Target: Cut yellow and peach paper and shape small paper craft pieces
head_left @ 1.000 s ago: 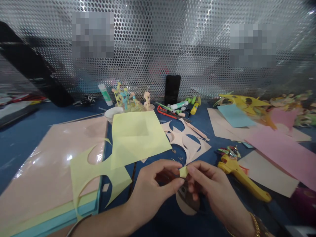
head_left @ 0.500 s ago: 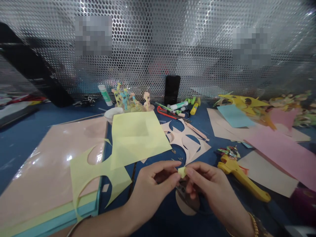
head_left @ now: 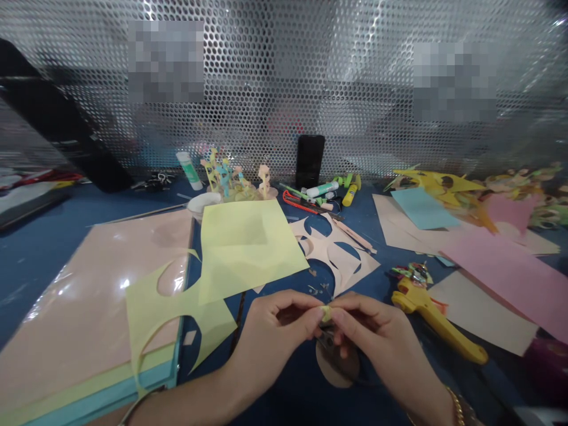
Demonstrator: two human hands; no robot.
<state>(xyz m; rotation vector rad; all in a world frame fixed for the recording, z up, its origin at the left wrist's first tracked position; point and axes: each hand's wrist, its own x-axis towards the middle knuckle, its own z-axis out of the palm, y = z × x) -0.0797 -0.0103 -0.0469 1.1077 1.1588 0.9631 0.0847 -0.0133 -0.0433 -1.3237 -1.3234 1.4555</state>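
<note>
A small piece of yellow paper is pinched between the fingertips of both hands, mostly covered by them. My left hand holds its left side with thumb and index finger. On the other side, my right hand grips it the same way. Below the fingers lies a round pale paper disc, with dark-handled scissors partly over it and half hidden. Behind the hands are a pale pink sheet with cut-out holes and a whole yellow sheet.
A yellow cut-out sheet overlaps a plastic-covered stack of paper at left. To the right lie a yellow tool and pink sheets. Small paper figures, glue sticks and a phone stand or lie along the back.
Both hands' fingertips have drawn closer together around the yellow paper, which now shows less and looks folded or curled. The surrounding things have stayed put.
</note>
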